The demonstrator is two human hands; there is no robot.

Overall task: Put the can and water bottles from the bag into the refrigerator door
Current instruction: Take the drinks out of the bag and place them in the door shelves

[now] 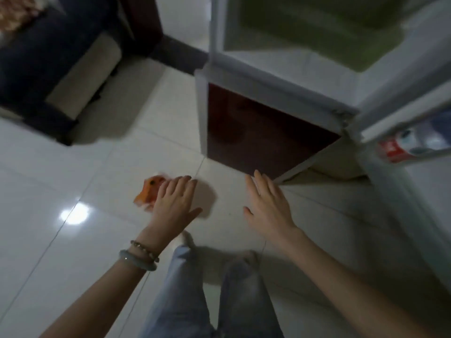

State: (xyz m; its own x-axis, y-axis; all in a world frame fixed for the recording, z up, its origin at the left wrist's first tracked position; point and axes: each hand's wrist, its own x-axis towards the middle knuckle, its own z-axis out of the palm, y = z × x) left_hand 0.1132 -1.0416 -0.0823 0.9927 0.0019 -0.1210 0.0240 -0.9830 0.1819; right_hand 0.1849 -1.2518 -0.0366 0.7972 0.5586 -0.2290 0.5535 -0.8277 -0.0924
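Your left grip (174, 201) and right grip (266, 203) are open, empty. The can (390, 148) and water bottles (424, 140) sit in the refrigerator door (425, 206), well right of both; the bag (147, 191) under the left looks limp: pinch a fold

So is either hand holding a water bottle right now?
No, the left hand and right hand are both open and empty; the water bottles sit in the refrigerator door beside the red can.
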